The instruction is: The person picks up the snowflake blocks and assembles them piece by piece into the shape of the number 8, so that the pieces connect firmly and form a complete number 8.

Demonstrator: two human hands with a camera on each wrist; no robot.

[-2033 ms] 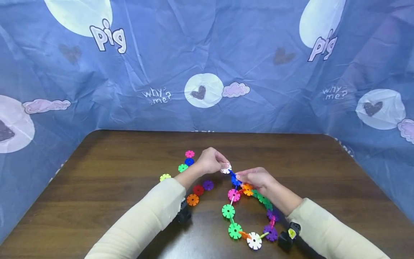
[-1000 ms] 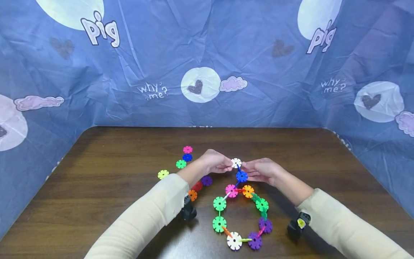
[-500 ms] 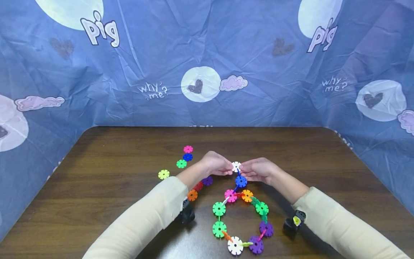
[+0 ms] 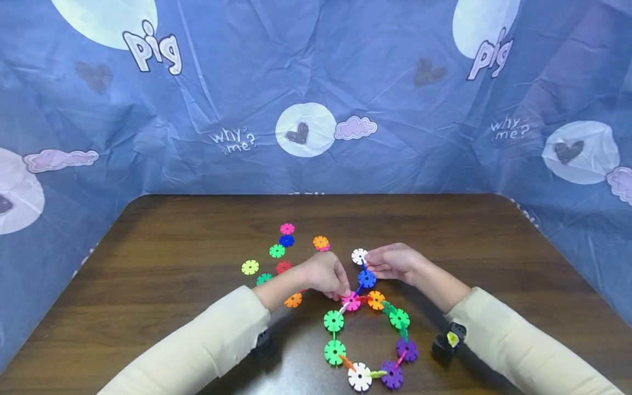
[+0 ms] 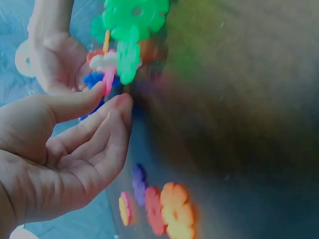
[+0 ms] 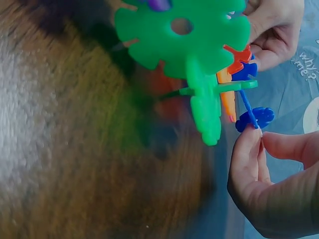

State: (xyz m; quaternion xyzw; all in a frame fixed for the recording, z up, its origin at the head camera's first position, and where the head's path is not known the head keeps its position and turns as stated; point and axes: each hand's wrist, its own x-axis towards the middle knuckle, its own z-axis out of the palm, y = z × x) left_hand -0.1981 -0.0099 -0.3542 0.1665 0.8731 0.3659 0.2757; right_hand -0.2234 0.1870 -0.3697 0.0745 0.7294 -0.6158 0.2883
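A ring of notched plastic flower discs joined by upright ones hangs together in front of me, with a short stem on top. My left hand [image 4: 326,274] has its thumb and forefinger at the edge of the pink disc [image 4: 352,301], pinching it. My right hand [image 4: 396,262] pinches the top of the stem beside the white disc [image 4: 359,256]. Below that white disc comes the blue disc [image 4: 367,279], linked to the pink one. In the right wrist view a green disc [image 6: 219,40] fills the upper part, and the white disc is hidden behind the fingers.
Loose discs lie on the brown table [image 4: 197,236] to the left, among them a yellow one [image 4: 250,267], a blue one [image 4: 287,241] and an orange one [image 4: 321,241]. Blue printed cloth [image 4: 419,164] stands behind the table.
My left hand has let go of the white disc and moved down to the pink one. My right hand stays at the white disc. Earlier the ring was lowered and spread out.
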